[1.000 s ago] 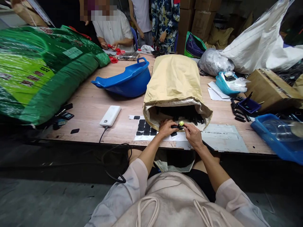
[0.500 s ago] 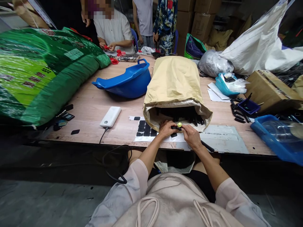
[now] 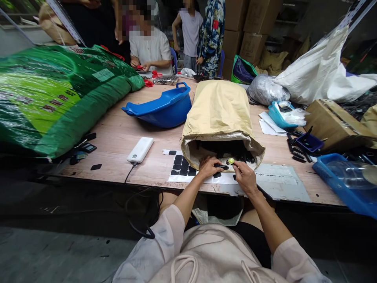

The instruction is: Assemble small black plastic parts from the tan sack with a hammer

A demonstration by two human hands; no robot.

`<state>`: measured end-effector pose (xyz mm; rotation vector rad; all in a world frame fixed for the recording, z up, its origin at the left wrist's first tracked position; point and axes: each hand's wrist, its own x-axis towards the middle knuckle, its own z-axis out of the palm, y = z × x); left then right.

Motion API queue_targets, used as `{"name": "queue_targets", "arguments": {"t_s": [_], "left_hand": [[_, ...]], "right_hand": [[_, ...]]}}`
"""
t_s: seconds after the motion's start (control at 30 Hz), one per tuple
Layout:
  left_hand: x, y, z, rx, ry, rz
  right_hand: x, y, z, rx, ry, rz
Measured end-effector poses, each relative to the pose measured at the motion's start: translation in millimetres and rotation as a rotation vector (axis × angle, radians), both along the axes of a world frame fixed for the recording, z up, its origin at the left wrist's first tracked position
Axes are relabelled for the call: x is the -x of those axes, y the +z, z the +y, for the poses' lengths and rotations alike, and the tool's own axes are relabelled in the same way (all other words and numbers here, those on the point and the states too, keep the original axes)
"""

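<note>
My left hand (image 3: 208, 167) is closed on a small, long black piece (image 3: 221, 166) at the mouth of a tan woven sack (image 3: 219, 106). Just to its right, my right hand (image 3: 246, 179) pinches a small item with a round yellow-green end (image 3: 230, 161); its exact kind is unclear. A thick black rod (image 3: 264, 192) shows past the right wrist, and I cannot tell whether it joins that item. Many black pieces (image 3: 215, 147) lie inside the sack. Left of my hands is a white sheet with rounded black stickers (image 3: 180, 164), partly under the sack.
A white power bank (image 3: 140, 149) with a black cable lies on the left. Behind it are a blue basin (image 3: 161, 108) and a large green sack (image 3: 67, 98). At right stand a blue tray (image 3: 344, 173) and a cardboard box (image 3: 338, 122). Several people are across the table.
My hands have drawn slightly apart, and the yellow-green end has moved right, away from the black piece in my left hand. The whole view has shifted a little.
</note>
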<state>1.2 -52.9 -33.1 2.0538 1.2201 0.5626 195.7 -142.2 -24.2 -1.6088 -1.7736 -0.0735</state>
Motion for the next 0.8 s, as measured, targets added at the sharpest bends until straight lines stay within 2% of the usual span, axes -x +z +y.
{"name": "queue_targets", "arguments": {"t_s": [0.13,0.33,0.63,0.73,0.8], "left_hand": [[0.5,-0.4,0.7,-0.007,0.0,0.025],[1.1,3.9,-2.0,-0.012,-0.02,0.053],[5.6,9.0,-2.6,-0.013,-0.055,0.024],[6.2,12.1,-21.0,-0.058,-0.089,-0.036],[5.4,10.9,-47.0,-0.079,-0.205,-0.125]], "right_hand": [[-16.3,-1.5,8.9,-0.019,-0.023,-0.059],[-37.9,-15.2,15.2,-0.014,0.069,-0.236],[-44.1,-24.1,18.1,-0.037,0.061,-0.275],[-44.7,-25.8,19.0,-0.008,0.059,-0.256],[-45.3,-27.0,19.3,0.009,0.057,-0.249]]}}
